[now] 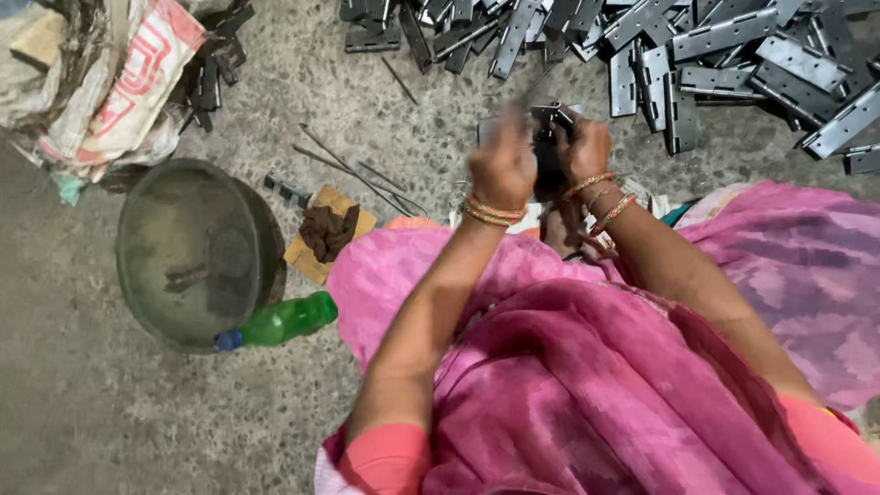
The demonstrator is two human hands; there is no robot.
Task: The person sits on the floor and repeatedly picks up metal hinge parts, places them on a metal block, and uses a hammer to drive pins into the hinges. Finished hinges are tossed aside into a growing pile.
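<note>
Both hands work over the concrete floor (92, 431). The right hand (587, 147) grips a metal hinge (547, 117), held just above the lap, near the pile of hinges (733, 55). The left hand (502, 167) is blurred; it appears clenched against the same hinge, but its exact grip cannot be told. Risk: the hinge could slip and drop among the loose hinges, or a leaf could pinch a finger, since both hands crowd one small part. The round metal pan (197, 252) holds a few small dark pieces. A green plastic bottle (284, 321) lies touching its rim; its contents cannot be told. Thin metal pins (353, 170) lie beside the pan
</note>
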